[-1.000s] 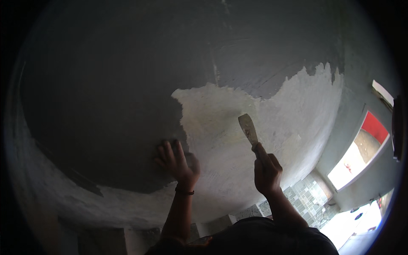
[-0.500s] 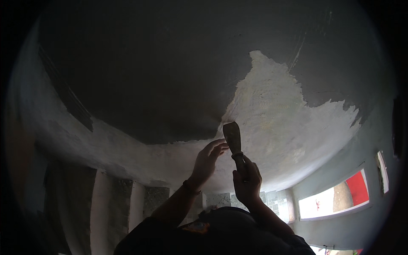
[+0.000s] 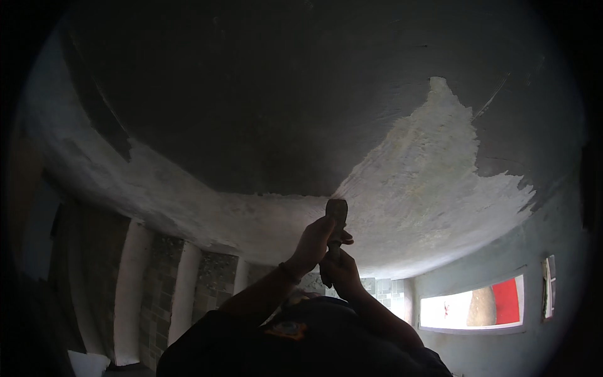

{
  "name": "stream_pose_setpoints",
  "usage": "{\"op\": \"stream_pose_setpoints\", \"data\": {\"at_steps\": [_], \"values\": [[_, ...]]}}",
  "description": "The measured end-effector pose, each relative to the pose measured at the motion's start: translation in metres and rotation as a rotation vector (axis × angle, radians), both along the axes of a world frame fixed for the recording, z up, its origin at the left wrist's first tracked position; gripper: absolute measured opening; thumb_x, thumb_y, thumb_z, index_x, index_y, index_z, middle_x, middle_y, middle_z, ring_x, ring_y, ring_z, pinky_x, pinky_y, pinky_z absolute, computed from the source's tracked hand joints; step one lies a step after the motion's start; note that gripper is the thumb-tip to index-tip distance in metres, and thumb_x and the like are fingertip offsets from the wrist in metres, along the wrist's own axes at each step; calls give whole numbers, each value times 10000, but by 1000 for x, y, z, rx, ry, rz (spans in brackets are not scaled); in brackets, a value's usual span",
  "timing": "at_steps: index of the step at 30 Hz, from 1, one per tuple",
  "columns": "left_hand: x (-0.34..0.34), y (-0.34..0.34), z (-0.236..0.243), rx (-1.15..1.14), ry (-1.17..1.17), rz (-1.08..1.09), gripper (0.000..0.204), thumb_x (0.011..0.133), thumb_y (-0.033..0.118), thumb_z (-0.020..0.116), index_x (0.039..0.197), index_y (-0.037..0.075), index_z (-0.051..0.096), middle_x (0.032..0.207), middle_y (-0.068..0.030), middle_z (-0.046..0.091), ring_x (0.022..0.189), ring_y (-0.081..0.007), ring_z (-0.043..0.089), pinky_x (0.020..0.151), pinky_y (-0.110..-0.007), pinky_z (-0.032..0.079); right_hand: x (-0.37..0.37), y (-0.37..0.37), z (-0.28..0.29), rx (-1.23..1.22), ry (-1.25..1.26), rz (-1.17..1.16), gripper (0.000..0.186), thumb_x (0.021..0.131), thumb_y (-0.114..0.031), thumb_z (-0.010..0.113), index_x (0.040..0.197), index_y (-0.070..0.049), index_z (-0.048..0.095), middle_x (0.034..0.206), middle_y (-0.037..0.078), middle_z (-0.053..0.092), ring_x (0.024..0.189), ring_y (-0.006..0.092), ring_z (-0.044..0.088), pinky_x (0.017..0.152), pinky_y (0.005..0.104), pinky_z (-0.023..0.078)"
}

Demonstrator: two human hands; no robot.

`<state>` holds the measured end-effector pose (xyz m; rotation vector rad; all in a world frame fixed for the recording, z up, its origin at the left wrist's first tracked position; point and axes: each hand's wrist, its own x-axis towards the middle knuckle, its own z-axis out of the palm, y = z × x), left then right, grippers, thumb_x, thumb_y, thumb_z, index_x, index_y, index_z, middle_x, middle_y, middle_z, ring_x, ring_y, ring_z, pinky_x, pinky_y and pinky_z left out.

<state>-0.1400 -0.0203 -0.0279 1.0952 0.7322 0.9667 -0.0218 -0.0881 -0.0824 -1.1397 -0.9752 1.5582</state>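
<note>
While the right hand (image 3: pixel 342 275) grips the handle of a putty knife (image 3: pixel 337 212), its fingers are curled narrowly around the handle, and the blade stands out beyond them, pointing upward in the view, away from the body. The left hand (image 3: pixel 312 247) is higher up the tool, just to the left of the blade. Some of its fingertips (image 3: pixel 347 239) show on the right of the lower blade, so the left fingers pass across behind the tool near the place where blade and handle meet; whether they press on it or merely lie around it, I cannot tell. The putty knife is thus between the two hands, its handle within the right fingers and the broad end of its blade free past the left ones.

That broad end appears at the corner where a dark grey coating (image 3: pixel 220 119) borders a pale, rough patch (image 3: pixel 427 176) on the wall; whether the edge touches the wall is too dim to see. A thin band (image 3: pixel 289 271) circles the left wrist. Below the wall on the left, pale strips (image 3: pixel 129 289) alternate with tiled ones (image 3: pixel 157 301), and on the right is a bright window opening (image 3: pixel 461 309) with a red area (image 3: pixel 507 301) inside it
</note>
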Motion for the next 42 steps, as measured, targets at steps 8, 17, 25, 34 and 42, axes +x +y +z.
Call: {"op": "stream_pose_setpoints", "data": {"at_steps": [8,17,25,34,42], "values": [[1,10,-6,-43,95,38,419,1102,378,441,1088,-4,615,781,-21,596,672,-99,572,607,-265,491,-20,15,-54,137,-587,3,153,851,-163,693,933,-47,637,757,130,662,653,321,684,579,401,536],[-1,15,4,47,256,-5,408,1105,353,423,1123,-5,618,804,-35,613,673,-118,583,610,-282,496,-22,16,-34,2,-254,-60,273,833,-306,739,804,-54,640,694,105,643,646,291,658,596,439,513],[-3,15,17,238,511,13,314,1083,261,430,1152,11,607,943,-131,683,780,-265,664,693,-374,544,-23,15,-38,353,-589,-37,153,853,-194,706,802,-68,638,698,74,641,632,234,648,568,375,501],[-2,15,30,249,427,23,404,1103,344,390,1095,12,620,904,-129,672,757,-253,653,671,-373,523,-26,21,-45,334,-596,-83,96,854,-141,685,812,-74,631,694,55,631,615,194,630,547,340,488],[6,14,32,350,353,89,361,1109,295,381,1010,1,566,680,-86,588,583,-187,597,538,-341,482,-25,22,-25,312,-472,-122,121,867,-128,679,790,-59,617,671,68,621,608,201,622,546,352,486]]}}
